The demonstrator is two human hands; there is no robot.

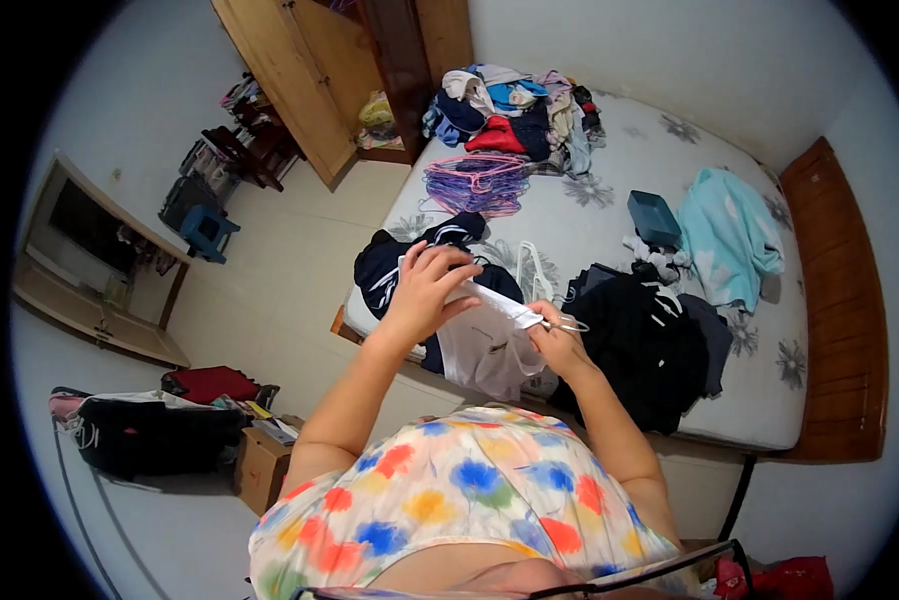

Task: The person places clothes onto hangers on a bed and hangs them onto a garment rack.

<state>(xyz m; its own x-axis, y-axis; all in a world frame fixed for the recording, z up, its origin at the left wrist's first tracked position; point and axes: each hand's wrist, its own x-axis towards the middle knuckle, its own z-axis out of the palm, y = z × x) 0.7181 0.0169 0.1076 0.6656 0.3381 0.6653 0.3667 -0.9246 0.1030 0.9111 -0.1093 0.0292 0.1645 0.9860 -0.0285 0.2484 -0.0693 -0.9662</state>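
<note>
In front of my body a sheer white garment (485, 350) hangs between my two hands, its folded edge stretched from one to the other. My left hand (432, 288) is curled over the left end of that edge, thumb below. My right hand (562, 342) is closed around the neck of a hanger at the right end, with the metal hook (576, 325) sticking out past the fingers. Most of the hanger is hidden by the cloth. Just beyond my left hand lies a navy garment with white stripes (378, 268). White hangers (536, 268) rest on the bed behind the cloth.
On the bed (610, 215) are purple and pink hangers (478, 184), a heaped clothes pile (515, 110), black clothes (635, 350), a teal box (655, 217) and a light-blue blanket (730, 235). A blue stool (208, 232) and cardboard box (262, 468) stand left.
</note>
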